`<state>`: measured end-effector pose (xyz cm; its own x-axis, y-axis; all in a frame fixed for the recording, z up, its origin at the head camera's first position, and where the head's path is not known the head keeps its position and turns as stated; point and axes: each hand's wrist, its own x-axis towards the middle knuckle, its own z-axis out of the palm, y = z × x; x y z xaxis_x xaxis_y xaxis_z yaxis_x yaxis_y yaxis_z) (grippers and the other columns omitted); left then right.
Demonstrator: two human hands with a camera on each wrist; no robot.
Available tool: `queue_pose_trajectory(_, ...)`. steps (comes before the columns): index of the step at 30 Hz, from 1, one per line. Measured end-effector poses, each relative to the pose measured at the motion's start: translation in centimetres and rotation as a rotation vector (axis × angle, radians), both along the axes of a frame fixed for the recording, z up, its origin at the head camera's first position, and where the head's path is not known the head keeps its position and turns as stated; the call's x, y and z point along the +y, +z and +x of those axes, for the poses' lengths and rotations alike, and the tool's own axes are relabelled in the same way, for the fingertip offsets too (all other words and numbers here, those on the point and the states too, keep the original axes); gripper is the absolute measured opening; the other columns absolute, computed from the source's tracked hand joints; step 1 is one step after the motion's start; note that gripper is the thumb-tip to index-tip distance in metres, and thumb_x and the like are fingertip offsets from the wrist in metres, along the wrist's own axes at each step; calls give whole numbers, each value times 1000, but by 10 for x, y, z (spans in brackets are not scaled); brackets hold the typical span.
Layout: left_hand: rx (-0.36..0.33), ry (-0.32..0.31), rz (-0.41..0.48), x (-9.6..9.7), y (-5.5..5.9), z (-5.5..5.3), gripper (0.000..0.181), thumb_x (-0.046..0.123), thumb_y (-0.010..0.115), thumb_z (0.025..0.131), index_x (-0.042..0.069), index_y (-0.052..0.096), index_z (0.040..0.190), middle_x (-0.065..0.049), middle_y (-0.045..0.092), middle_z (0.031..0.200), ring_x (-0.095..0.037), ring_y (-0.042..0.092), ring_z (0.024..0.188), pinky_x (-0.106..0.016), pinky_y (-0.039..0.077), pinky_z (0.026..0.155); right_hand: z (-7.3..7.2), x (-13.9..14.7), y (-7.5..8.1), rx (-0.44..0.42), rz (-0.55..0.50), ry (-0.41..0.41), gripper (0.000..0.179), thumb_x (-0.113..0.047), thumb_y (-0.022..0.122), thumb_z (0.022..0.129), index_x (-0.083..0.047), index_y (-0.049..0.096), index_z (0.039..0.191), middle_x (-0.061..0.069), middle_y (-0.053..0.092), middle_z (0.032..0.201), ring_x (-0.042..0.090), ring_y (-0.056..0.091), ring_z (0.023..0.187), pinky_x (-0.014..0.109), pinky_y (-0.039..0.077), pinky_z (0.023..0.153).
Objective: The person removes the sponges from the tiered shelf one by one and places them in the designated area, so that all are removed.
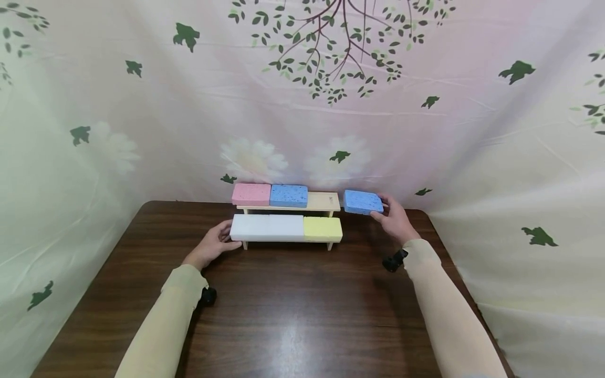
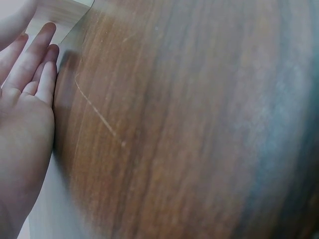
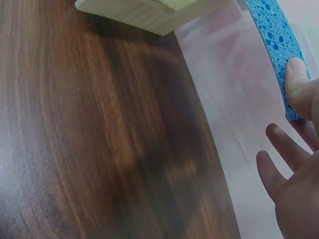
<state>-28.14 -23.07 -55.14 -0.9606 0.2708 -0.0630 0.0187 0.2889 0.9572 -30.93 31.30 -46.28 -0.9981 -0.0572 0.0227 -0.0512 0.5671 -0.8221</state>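
Note:
My right hand (image 1: 396,219) pinches a blue sponge (image 1: 363,202) by its right end, just right of the back wooden shelf (image 1: 323,200). In the right wrist view the thumb lies on the porous face of that sponge (image 3: 276,42), while two other fingers extend apart from it. A pink sponge (image 1: 251,194) and another blue sponge (image 1: 289,196) lie side by side on the back shelf, with bare wood to their right. White blocks (image 1: 267,227) and a yellow sponge (image 1: 323,229) line the front tier. My left hand (image 1: 214,244) rests at that tier's left end, fingers fairly straight.
The two-tier stand is on a dark wooden table (image 1: 283,294), close to its far edge. Behind and beside the table hangs a printed cloth (image 1: 293,121) with leaves and flowers.

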Motion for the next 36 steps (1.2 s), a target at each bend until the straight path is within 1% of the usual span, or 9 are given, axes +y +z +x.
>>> queue_pose_trajectory(4, 3, -6, -18, -1, -3, -1, 85, 15, 83, 92, 2, 35, 161, -26, 45, 159, -44, 40, 149, -60, 26, 126, 2, 3, -8, -13, 9, -21, 62, -9, 62, 106, -4, 31, 160, 24, 38, 161, 44, 43, 144, 60, 43, 116)
queue_pose_trajectory(11, 5, -3, -17, 0, -3, 0, 83, 14, 82, 93, 2, 35, 161, -26, 45, 159, -44, 40, 149, -59, 27, 126, 10, 7, -27, -56, 22, -8, 65, -11, 61, 107, -2, 28, 162, 27, 40, 159, 42, 43, 142, 59, 41, 118)
queue_pose_trajectory(16, -1, -3, -12, 1, -2, 2, 84, 13, 81, 93, 3, 34, 162, -25, 43, 161, -43, 40, 150, -58, 27, 126, 13, 9, -43, -51, 53, -7, 64, -8, 62, 106, 1, 29, 160, 30, 39, 158, 45, 43, 143, 60, 40, 118)
queue_pose_trajectory(21, -10, -4, -14, 1, -2, 1, 83, 9, 78, 95, 0, 31, 162, -28, 41, 162, -46, 38, 150, -59, 26, 126, 13, 8, -55, -33, 69, 1, 63, -7, 64, 105, 4, 32, 158, 32, 40, 156, 45, 43, 144, 61, 38, 119)
queue_pose_trajectory(22, -13, -4, -14, 2, 0, 2, 82, 7, 78, 95, -1, 31, 162, -29, 40, 161, -47, 37, 150, -60, 26, 126, 13, 8, -58, -30, 75, 7, 62, -7, 64, 105, 4, 32, 158, 32, 40, 156, 45, 43, 144, 61, 37, 120)
queue_pose_trajectory(24, -10, -8, -15, 5, 9, 7, 81, 7, 77, 96, -2, 31, 161, -30, 41, 160, -48, 38, 149, -61, 26, 126, 14, 7, -61, -33, 86, 15, 63, -6, 64, 105, 5, 33, 157, 32, 40, 157, 45, 42, 145, 62, 36, 120)
queue_pose_trajectory(28, -15, -15, -6, 9, 26, 17, 79, 5, 77, 95, -4, 32, 160, -31, 42, 159, -48, 38, 149, -61, 27, 126, 17, 5, -64, -48, 126, 21, 63, -8, 64, 105, 4, 33, 158, 32, 39, 159, 45, 37, 148, 63, 30, 123)
queue_pose_trajectory(31, -23, -12, -3, 9, 29, 18, 79, 5, 77, 95, -4, 33, 160, -30, 42, 159, -48, 38, 149, -60, 26, 126, 18, 3, -65, -62, 143, 24, 63, -10, 66, 104, 3, 34, 158, 31, 37, 160, 45, 34, 150, 64, 26, 125)
queue_pose_trajectory(36, -6, -8, -8, 9, 31, 18, 79, 5, 77, 95, -4, 34, 160, -31, 43, 159, -48, 39, 149, -60, 27, 126, 16, 3, -69, -65, 158, 40, 64, -13, 67, 104, 1, 35, 157, 29, 38, 161, 45, 34, 150, 65, 26, 124)
